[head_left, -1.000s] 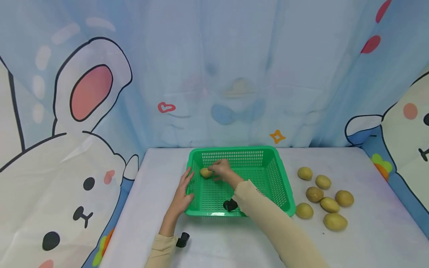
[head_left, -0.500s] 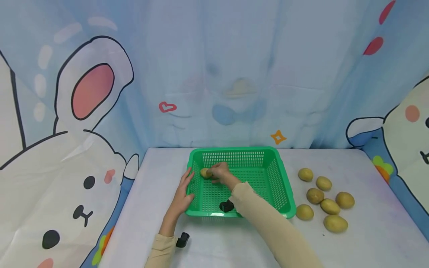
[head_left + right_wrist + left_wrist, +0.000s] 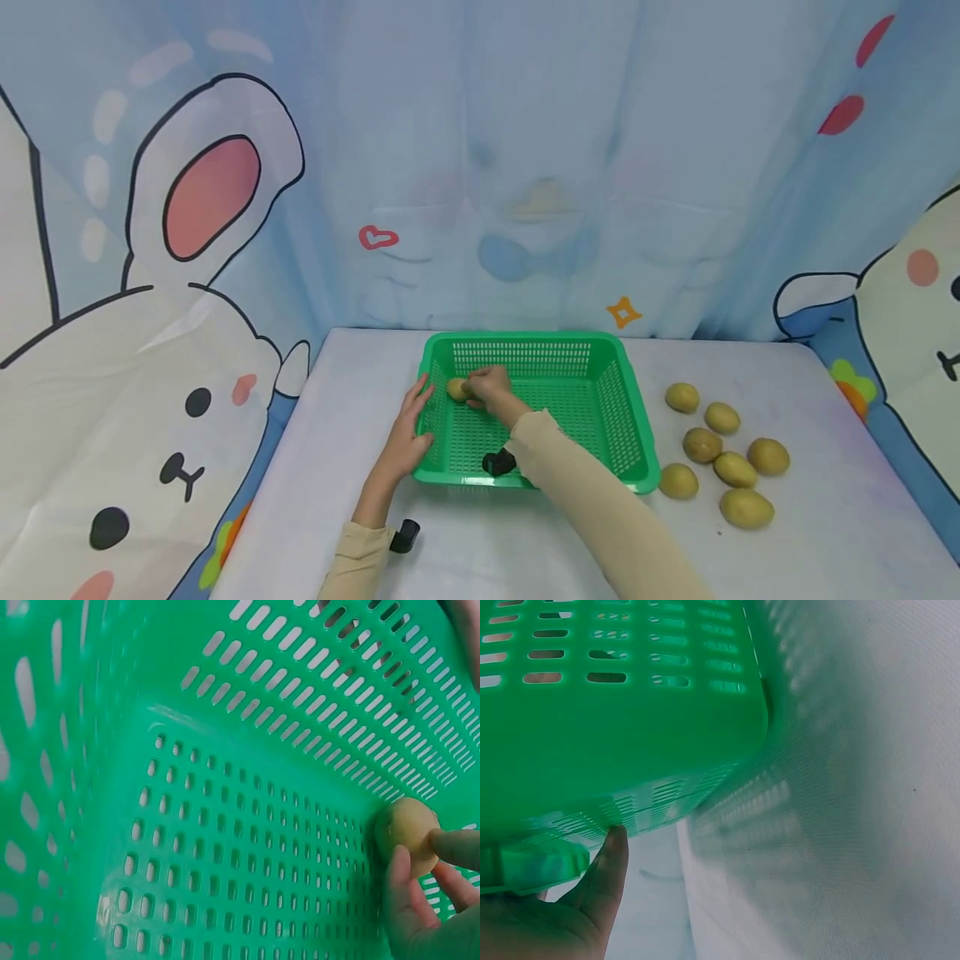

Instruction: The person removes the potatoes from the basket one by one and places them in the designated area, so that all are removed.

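Observation:
A green plastic basket (image 3: 525,336) with slotted walls stands on the white table. Inside its far left corner lies a potato (image 3: 456,389), and my right hand (image 3: 491,390) holds it. The right wrist view shows the thumb and fingers about the potato (image 3: 409,825), close to the slotted wall. My left hand (image 3: 407,433) rests at the left rim with its fingers straight and its thumb spread toward the basket. In the left wrist view, one straight finger (image 3: 611,870) reaches along the outside of the basket (image 3: 630,727).
Several loose potatoes (image 3: 735,469) lie on the table (image 3: 840,517) to the right of the basket. A blue curtain (image 3: 525,167) with cartoon rabbits hangs behind the table. Black wrist cameras (image 3: 498,462) sit at both cuffs.
My right hand and forearm have shifted slightly left and closer about the potato. My left hand stays at the basket's rim. The head view has tilted a little.

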Available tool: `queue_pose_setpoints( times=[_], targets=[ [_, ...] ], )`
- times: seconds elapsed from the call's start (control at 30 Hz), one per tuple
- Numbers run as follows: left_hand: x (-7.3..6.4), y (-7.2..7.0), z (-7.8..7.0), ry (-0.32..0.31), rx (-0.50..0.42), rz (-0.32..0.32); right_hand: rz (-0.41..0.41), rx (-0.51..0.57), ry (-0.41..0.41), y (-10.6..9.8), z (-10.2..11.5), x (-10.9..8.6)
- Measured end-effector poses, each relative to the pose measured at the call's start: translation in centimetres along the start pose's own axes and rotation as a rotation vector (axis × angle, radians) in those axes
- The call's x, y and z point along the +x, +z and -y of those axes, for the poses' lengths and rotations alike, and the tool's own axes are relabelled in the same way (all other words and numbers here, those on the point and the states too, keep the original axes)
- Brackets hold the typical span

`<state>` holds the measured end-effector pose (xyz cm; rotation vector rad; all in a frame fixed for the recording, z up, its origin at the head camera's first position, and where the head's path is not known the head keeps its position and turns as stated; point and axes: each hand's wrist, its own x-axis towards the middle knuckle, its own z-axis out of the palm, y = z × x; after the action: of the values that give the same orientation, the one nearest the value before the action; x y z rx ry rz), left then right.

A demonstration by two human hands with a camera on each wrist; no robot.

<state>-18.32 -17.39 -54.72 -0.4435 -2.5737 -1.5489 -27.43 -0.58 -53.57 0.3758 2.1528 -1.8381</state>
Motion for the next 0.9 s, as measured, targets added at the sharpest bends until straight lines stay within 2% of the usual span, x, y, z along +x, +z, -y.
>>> queue_pose_setpoints(
  times=[0.2, 0.43, 0.6, 0.7, 0.9],
  targets=[
    [-0.1, 0.2, -0.5, -0.014, -0.007, 0.006, 0.023, 0.024, 0.007, -1.5, 0.1, 0.1],
    [-0.2, 0.0, -0.8, -0.029, 0.009, -0.009, 0.120, 0.212, 0.046, -3.9, 1.6, -0.2],
    [-0.4, -0.1, -0.5, -0.036, 0.021, -0.015, 0.175, 0.233, 0.061, -6.0, 2.2, -1.2],
    [-0.5, -0.1, -0.4, -0.030, 0.021, -0.014, 0.192, 0.234, 0.065, -7.8, 2.4, -1.9],
    [-0.3, 0.1, -0.4, -0.030, 0.035, -0.012, 0.189, 0.187, 0.037, -13.0, 3.2, -4.1]
  ],
)
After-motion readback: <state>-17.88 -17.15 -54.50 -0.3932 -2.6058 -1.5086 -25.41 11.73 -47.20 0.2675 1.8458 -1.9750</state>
